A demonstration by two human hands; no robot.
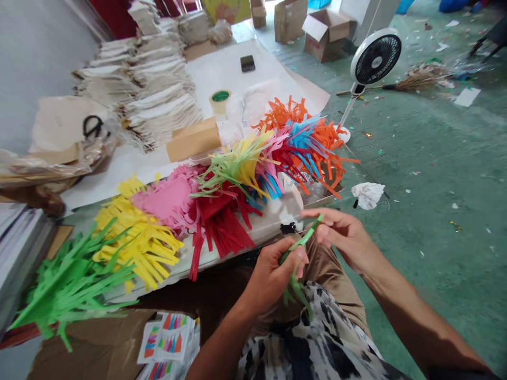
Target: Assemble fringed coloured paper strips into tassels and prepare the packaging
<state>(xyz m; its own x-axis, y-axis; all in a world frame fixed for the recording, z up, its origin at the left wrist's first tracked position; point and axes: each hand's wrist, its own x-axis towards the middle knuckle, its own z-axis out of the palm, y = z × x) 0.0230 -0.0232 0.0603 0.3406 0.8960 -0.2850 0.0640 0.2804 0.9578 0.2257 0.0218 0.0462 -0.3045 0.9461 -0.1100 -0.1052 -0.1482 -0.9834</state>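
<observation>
Over my lap, my left hand (273,272) is closed around a green fringed paper tassel (307,237), whose loose strips hang below the fingers. The tassel's narrow twisted end points up to the right, where my right hand (343,232) pinches its tip between thumb and fingers. Just left of the hands, on the table edge, lies a small black object (288,228) too small to name. Flat fringed paper lies along the table's front: green (75,279), yellow (138,237), pink (170,195) and red (222,221). Behind, yellow-green fringes (241,161) and orange ones (325,137) are heaped.
Stacks of white paper bundles (158,89) fill the table's left. A tape roll (220,96) and a phone (247,63) lie farther back. Right of the table stand a white fan (376,58) and an open cardboard box (327,34). Printed cards (168,338) lie lower left.
</observation>
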